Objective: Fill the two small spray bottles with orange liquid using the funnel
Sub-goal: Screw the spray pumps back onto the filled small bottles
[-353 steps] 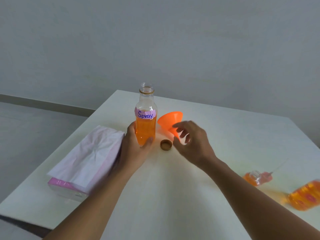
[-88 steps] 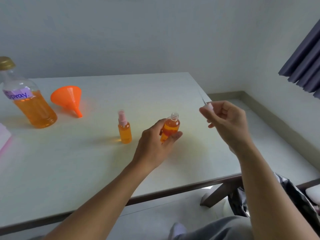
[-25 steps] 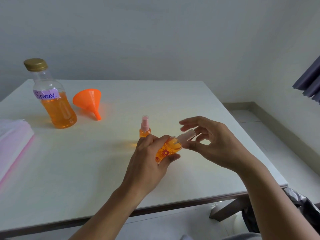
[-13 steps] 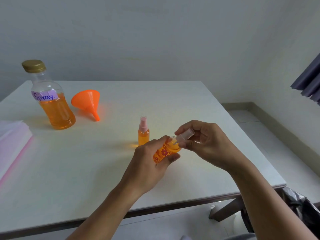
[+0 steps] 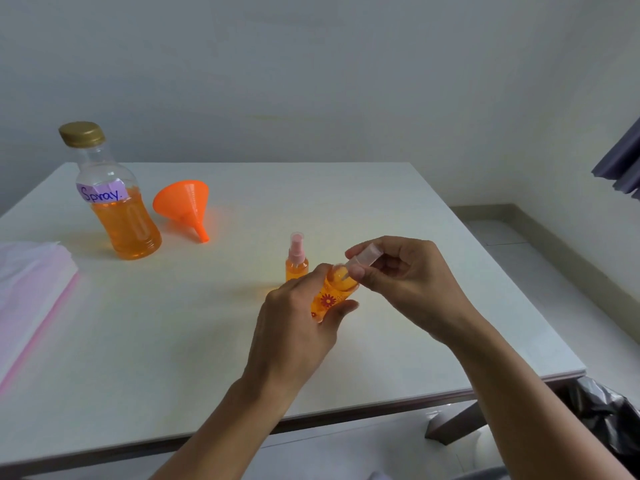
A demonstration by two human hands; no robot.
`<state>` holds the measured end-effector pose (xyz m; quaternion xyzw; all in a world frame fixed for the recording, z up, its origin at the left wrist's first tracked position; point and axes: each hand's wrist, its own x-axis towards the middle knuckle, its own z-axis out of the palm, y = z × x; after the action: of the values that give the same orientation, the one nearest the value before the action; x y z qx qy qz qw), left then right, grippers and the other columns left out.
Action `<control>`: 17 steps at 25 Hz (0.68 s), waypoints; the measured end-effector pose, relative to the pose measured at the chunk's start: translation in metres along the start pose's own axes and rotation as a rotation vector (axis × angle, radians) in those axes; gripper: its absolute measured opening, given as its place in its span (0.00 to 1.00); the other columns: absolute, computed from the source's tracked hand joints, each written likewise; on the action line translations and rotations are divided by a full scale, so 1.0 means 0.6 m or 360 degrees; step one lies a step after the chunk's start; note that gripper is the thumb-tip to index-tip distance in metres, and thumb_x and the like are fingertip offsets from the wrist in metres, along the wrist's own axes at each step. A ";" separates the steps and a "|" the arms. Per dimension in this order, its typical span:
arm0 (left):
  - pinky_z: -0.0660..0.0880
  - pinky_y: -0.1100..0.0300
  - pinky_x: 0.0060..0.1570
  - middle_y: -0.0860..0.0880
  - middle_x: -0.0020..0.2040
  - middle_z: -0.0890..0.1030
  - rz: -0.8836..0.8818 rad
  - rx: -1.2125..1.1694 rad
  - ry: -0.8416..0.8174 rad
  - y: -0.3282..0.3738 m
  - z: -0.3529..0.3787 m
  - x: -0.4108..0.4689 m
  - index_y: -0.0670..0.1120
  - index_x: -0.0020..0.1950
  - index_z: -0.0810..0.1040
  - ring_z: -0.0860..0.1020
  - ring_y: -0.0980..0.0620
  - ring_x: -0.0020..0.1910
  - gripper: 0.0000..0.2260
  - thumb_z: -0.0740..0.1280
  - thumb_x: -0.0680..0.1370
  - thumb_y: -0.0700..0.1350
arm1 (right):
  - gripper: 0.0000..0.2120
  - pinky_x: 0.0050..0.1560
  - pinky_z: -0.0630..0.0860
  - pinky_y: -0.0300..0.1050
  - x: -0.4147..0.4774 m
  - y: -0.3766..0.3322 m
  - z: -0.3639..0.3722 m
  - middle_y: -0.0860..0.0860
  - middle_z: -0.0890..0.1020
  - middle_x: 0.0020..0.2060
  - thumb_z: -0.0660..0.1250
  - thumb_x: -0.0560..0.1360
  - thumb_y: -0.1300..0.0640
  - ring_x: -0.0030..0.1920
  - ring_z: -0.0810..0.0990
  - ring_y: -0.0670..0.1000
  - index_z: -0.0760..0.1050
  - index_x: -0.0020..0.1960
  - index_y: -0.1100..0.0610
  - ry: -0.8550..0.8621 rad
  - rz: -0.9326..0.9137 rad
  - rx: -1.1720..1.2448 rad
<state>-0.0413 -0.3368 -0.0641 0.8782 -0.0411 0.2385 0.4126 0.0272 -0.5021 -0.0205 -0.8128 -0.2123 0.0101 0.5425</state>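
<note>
Fingers (image 5: pixel 304 281) of the left hand (image 5: pixel 294 327) are curled round a tilted spray bottle (image 5: pixel 329 299); its cap (image 5: pixel 364 257) is pinched by the right hand (image 5: pixel 408 285).

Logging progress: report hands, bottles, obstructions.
Left hand grips flowered spray bottle, tilted. Right hand pinches spray cap at its neck. Second spray bottle capped, upright behind. Funnel aside; nothing in the way.

Two spray bottles (image 5: pixel 296 266) (image 5: pixel 329 299), one large bottle (image 5: pixel 117 206), one funnel (image 5: pixel 183 204)
</note>
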 end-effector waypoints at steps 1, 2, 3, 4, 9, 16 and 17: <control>0.73 0.76 0.42 0.57 0.45 0.82 -0.0034 -0.0038 -0.0025 0.001 -0.001 -0.001 0.55 0.60 0.79 0.80 0.59 0.39 0.19 0.75 0.71 0.56 | 0.13 0.41 0.83 0.44 -0.003 -0.002 -0.005 0.51 0.88 0.45 0.75 0.72 0.50 0.44 0.87 0.51 0.85 0.53 0.54 -0.0017 0.0026 0.0134; 0.71 0.79 0.41 0.59 0.45 0.80 -0.0060 -0.0050 -0.0047 0.002 0.001 -0.002 0.56 0.60 0.78 0.79 0.61 0.39 0.20 0.74 0.71 0.57 | 0.18 0.40 0.82 0.42 -0.006 -0.003 -0.011 0.52 0.88 0.46 0.75 0.70 0.47 0.43 0.87 0.51 0.84 0.56 0.55 -0.0004 0.0054 0.0210; 0.70 0.81 0.41 0.60 0.45 0.79 -0.0072 -0.0052 -0.0062 0.003 0.004 -0.003 0.57 0.61 0.77 0.79 0.64 0.40 0.20 0.74 0.71 0.58 | 0.21 0.39 0.81 0.42 -0.008 -0.004 -0.015 0.52 0.87 0.45 0.75 0.68 0.46 0.42 0.86 0.51 0.83 0.57 0.55 0.0029 0.0080 0.0204; 0.70 0.81 0.41 0.61 0.45 0.78 -0.0077 -0.0053 -0.0074 0.003 0.008 -0.004 0.58 0.61 0.77 0.78 0.66 0.41 0.20 0.74 0.70 0.59 | 0.21 0.38 0.82 0.43 -0.010 -0.005 -0.017 0.51 0.87 0.45 0.75 0.67 0.45 0.39 0.85 0.51 0.84 0.56 0.55 0.0060 0.0090 0.0144; 0.71 0.80 0.40 0.65 0.43 0.76 -0.0081 -0.0041 -0.0128 0.003 0.013 -0.003 0.59 0.59 0.76 0.78 0.65 0.41 0.19 0.74 0.71 0.57 | 0.08 0.35 0.81 0.41 -0.013 -0.009 -0.015 0.48 0.87 0.37 0.75 0.74 0.54 0.31 0.83 0.49 0.85 0.44 0.59 0.0121 0.0082 -0.0011; 0.72 0.79 0.44 0.64 0.47 0.80 -0.0226 -0.0238 -0.0189 -0.003 0.005 0.004 0.60 0.57 0.76 0.80 0.64 0.46 0.19 0.75 0.68 0.58 | 0.16 0.43 0.79 0.46 -0.008 0.004 -0.055 0.55 0.86 0.44 0.72 0.73 0.50 0.43 0.84 0.54 0.84 0.54 0.62 0.0219 0.0185 0.0561; 0.74 0.75 0.46 0.62 0.48 0.81 -0.0261 -0.0312 -0.0209 -0.006 0.005 0.004 0.58 0.58 0.77 0.81 0.63 0.47 0.20 0.75 0.68 0.59 | 0.17 0.44 0.77 0.45 -0.006 0.011 -0.068 0.53 0.85 0.43 0.72 0.73 0.51 0.42 0.81 0.52 0.83 0.55 0.62 0.0299 0.0215 0.0663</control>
<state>-0.0370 -0.3363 -0.0669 0.8478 -0.0191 0.1407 0.5109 0.0360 -0.5413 -0.0105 -0.6929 -0.0993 0.0141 0.7140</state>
